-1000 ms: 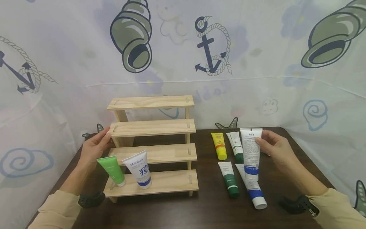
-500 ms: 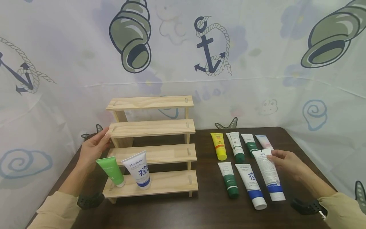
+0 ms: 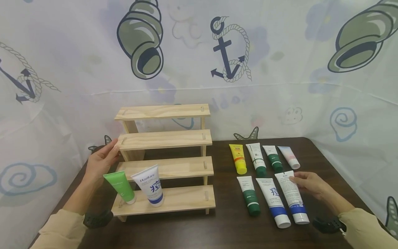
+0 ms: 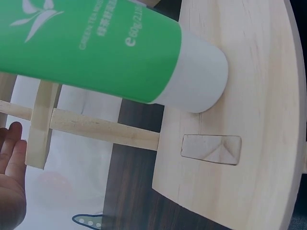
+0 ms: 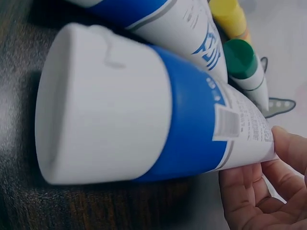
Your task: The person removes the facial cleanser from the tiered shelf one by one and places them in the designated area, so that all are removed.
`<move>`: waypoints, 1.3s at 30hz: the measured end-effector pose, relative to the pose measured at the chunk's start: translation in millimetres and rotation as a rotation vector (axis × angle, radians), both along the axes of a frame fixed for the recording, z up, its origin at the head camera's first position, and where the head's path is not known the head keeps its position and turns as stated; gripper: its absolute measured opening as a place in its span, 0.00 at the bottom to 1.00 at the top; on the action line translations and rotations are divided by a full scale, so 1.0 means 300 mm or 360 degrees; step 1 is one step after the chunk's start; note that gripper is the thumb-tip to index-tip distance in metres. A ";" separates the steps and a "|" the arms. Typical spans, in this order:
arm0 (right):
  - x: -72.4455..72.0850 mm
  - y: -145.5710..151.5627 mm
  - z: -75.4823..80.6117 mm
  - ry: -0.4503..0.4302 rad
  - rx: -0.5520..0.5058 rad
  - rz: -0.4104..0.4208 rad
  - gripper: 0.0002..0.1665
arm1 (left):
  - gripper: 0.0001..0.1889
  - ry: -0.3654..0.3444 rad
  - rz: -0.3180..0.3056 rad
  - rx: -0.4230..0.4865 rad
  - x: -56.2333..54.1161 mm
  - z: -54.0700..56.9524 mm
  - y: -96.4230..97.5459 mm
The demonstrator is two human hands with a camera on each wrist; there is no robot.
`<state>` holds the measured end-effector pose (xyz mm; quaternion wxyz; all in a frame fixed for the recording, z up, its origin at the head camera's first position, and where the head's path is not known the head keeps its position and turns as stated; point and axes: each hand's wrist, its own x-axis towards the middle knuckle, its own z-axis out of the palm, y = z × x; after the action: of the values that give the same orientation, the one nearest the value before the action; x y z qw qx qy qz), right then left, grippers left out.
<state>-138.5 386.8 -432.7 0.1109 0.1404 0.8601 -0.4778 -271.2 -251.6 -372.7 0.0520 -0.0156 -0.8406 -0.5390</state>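
Observation:
My right hand pinches the flat crimped end of a white tube with a blue band, lying cap toward me on the table. The right wrist view shows its white cap up close, with thumb and fingers at the far end. At the left, my left hand grips the left end of a four-tier wooden display shelf, at the second tier from the top. On the lowest tier a green tube and a white-and-blue tube stand on their caps, leaning left.
Beside the held tube lie a matching white-and-blue tube and a green-and-white tube. Behind them are a yellow tube, a white tube with green cap, a small green-and-white tube and a pale pink tube.
My right hand has lowered the white-and-blue tube from above the others to the table, to the right of its match. The left hand stays at the shelf.

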 end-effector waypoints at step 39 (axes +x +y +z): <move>-0.028 0.010 -0.026 -0.0129 0.0055 -0.0043 0.36 | 0.33 0.0095 -0.0095 0.0117 0.012 0.001 -0.002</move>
<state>-147.0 389.9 -440.4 0.1366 0.1733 0.8610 -0.4582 -267.5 -252.3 -372.5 0.0614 -0.0549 -0.8174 -0.5702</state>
